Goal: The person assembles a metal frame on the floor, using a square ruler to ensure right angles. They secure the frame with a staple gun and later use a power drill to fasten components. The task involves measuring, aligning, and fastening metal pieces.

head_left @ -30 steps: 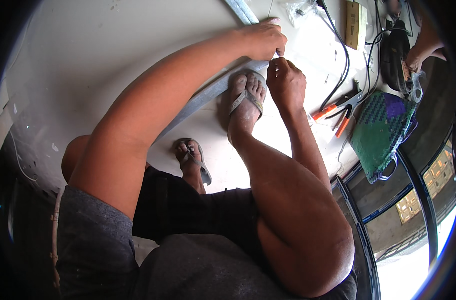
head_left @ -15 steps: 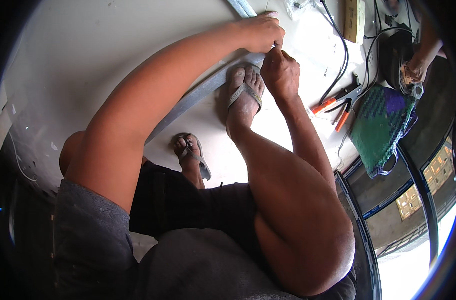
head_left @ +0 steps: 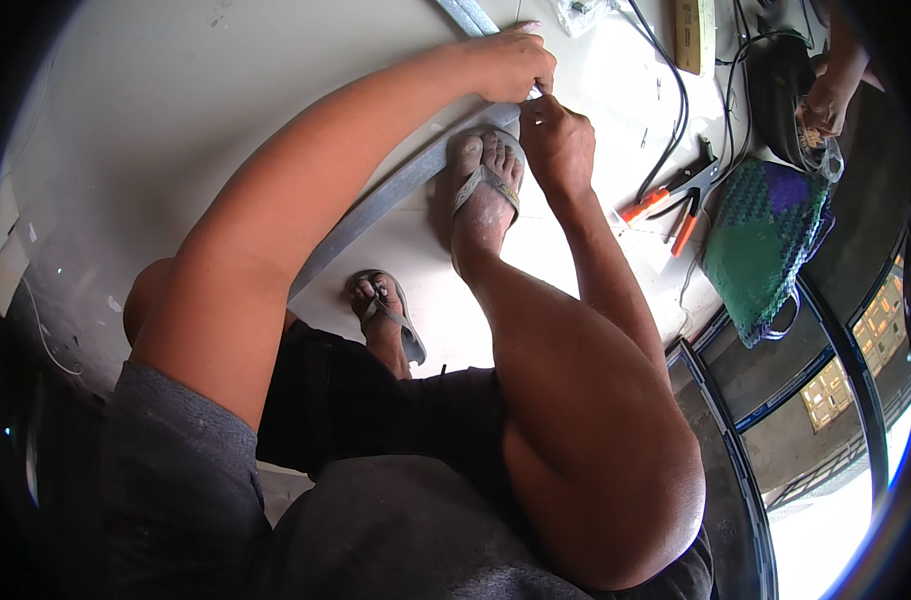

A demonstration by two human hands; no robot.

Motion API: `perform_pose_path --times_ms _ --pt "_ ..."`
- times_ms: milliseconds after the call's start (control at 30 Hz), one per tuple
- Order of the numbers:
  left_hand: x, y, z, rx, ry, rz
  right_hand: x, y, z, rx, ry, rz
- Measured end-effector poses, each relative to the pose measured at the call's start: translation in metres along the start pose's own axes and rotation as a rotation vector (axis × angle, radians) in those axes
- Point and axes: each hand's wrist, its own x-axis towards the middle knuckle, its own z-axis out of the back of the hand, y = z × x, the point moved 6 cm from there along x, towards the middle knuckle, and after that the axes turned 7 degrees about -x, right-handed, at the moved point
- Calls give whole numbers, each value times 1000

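Green-purple woven bag (head_left: 766, 240), orange-handled pliers (head_left: 676, 200)

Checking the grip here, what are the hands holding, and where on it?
Both the left hand and right hand pinch the grey strip near its far end.

Grey tee sleeve (head_left: 176, 470), dark shorts (head_left: 376, 410), grey flip-flops (head_left: 488, 185)

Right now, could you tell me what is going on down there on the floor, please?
A person sits low over a pale floor and works with both hands on a long grey strip lying across it. The left hand and right hand meet at one spot on the strip, fingers closed around something too small to make out. The right foot, in a sandal, presses on the strip. Orange-handled pliers and a green woven bag lie to the right, where another person's hand is busy.
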Motion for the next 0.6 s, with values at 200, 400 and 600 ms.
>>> perform_pose_path --times_ms 200,400,600 --pt "-2 0 2 -26 -31 -26 -30 -17 -3 338 -50 -159" --pt "-41 -24 32 -39 -612 -96 -63 -63 10 418 -248 -318" --pt "-106 -39 7 -32 -939 323 -121 -253 71 -305 -651 -674"
